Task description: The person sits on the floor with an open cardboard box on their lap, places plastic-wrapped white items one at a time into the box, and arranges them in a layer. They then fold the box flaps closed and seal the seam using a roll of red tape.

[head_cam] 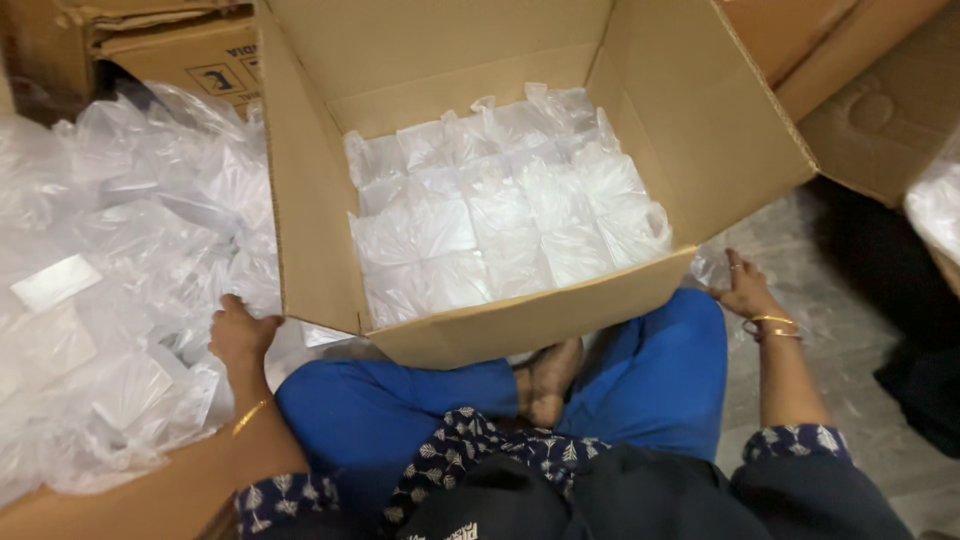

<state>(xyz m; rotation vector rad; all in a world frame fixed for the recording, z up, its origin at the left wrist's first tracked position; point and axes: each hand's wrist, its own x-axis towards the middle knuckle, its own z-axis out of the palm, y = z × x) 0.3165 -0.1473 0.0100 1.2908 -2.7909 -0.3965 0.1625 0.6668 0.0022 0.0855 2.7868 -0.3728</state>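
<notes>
An open cardboard box (520, 320) stands on the floor in front of my crossed legs, filled with several white items wrapped in clear plastic bags (500, 215) laid in rows. My left hand (240, 335) rests at the box's left lower corner, fingers curled, touching the heap of loose clear plastic bags (120, 270) beside it. My right hand (745, 290) lies on the floor at the box's right side, fingers spread, with bangles on the wrist. Neither hand holds anything that I can see.
More cardboard boxes (180, 45) stand at the back left, and others (880, 110) at the back right. A flat cardboard sheet (130, 505) lies under the plastic heap at lower left. Grey floor (860, 400) shows at right.
</notes>
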